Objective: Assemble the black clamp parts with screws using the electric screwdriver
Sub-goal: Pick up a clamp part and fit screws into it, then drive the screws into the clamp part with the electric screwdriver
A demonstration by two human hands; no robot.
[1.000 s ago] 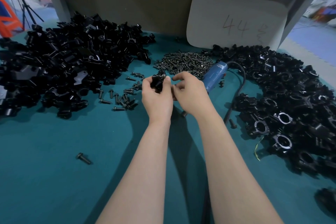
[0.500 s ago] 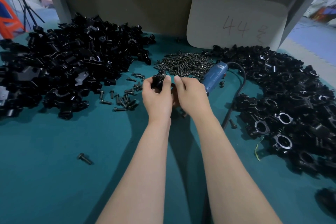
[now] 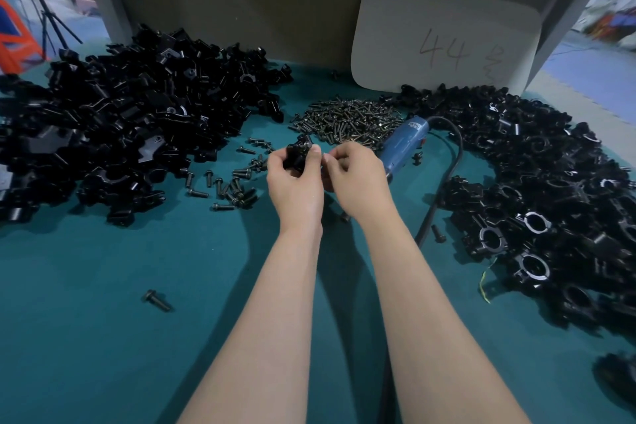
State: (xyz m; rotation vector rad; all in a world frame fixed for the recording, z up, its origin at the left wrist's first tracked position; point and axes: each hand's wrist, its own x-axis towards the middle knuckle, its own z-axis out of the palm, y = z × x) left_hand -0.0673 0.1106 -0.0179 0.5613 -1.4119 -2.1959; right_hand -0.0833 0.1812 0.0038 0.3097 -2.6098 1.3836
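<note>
My left hand [image 3: 295,182] grips a black clamp part [image 3: 297,153] above the middle of the table, with a screw head showing on top of it. Right beside it, my right hand [image 3: 354,179] has its fingers curled, the fingertips close to the clamp; whether they pinch a screw is hidden. The blue electric screwdriver [image 3: 401,144] lies on the table just right of my right hand, its black cable [image 3: 447,179] looping back toward me. A heap of screws [image 3: 347,122] lies behind the hands.
A big pile of loose black clamp parts [image 3: 120,127] fills the left. Assembled clamps [image 3: 550,203] are heaped on the right. Scattered screws [image 3: 230,182] lie left of my hands, one single screw [image 3: 156,299] nearer me. A white board [image 3: 444,41] marked 44 leans at the back.
My right hand has drawn slightly away from the clamp, opening a small gap between the two hands. The left hand still holds the clamp at the same spot.
</note>
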